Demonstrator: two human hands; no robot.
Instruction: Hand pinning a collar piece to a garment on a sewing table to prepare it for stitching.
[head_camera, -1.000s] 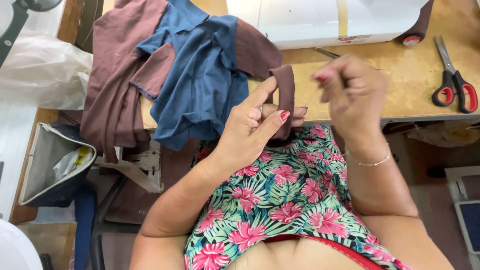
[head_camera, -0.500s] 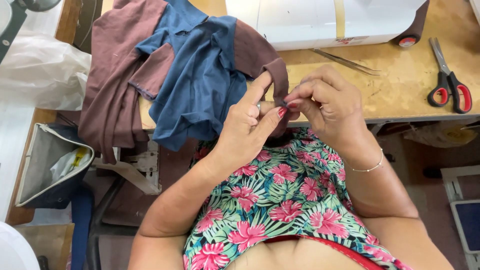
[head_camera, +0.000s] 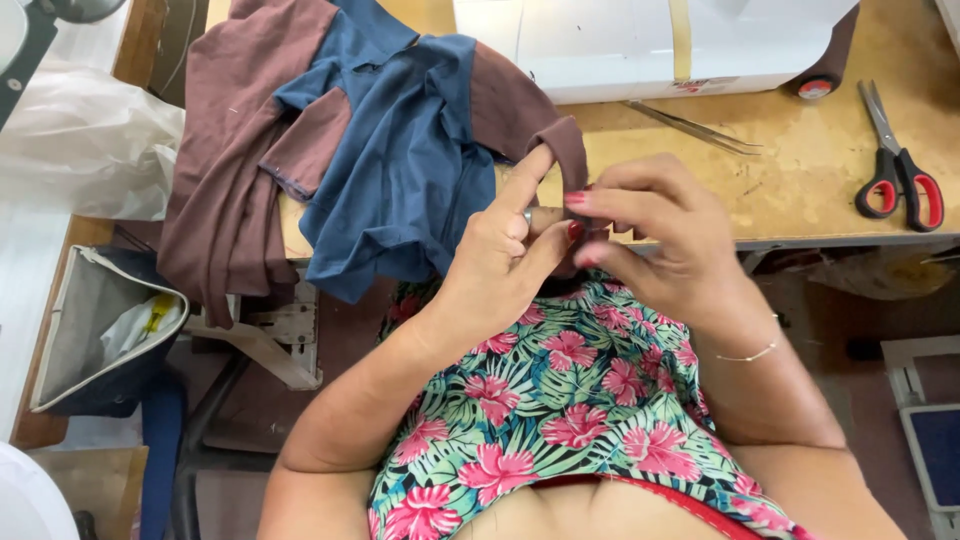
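The brown cloth strip (head_camera: 562, 150) we pinch between our left hand (head_camera: 505, 250) and right hand (head_camera: 655, 235), scissors (head_camera: 897, 170) at three o'clock.

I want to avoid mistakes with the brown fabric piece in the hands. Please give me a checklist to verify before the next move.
1. Left hand grips the brown fabric strip: ok, thumb and fingers pinch it.
2. Right hand meets the same edge: ok, fingertips close beside the left ones.
3. Rest of the brown and blue garment is supported: partly ok; it lies on the wooden table but hangs over the edge.
4. Scissors within view: ok, lying on the table to the right.
5. Tweezers clear of hands: ok.
6. Needle or thread in fingers: cannot tell.
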